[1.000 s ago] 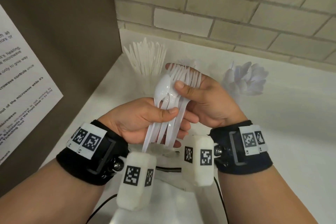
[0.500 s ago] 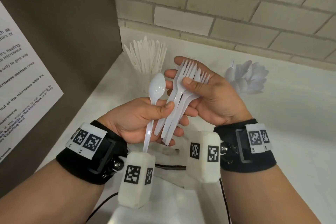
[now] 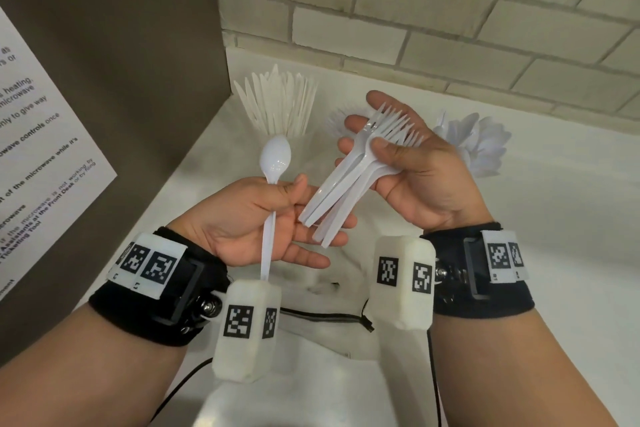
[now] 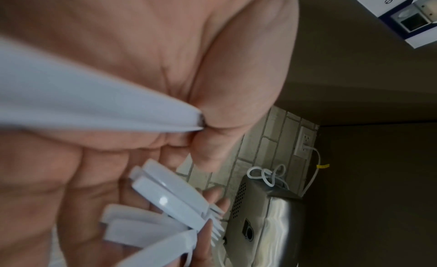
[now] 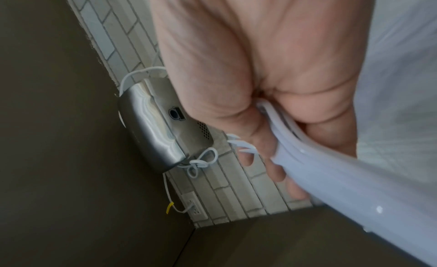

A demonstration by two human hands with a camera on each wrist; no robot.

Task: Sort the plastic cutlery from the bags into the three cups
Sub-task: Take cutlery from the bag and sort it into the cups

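Left hand [image 3: 252, 218] pinches one white spoon [image 3: 275, 158] by its handle, bowl upward. Right hand [image 3: 412, 166] grips a bundle of white forks [image 3: 349, 184], thumb across them, tines pointing away. Both are held above the white surface [image 3: 554, 218], near cups of knives [image 3: 277, 104] and spoons [image 3: 481, 142].

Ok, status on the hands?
Left hand pinches one spoon. Right hand grips forks. Cups behind, nothing blocking.
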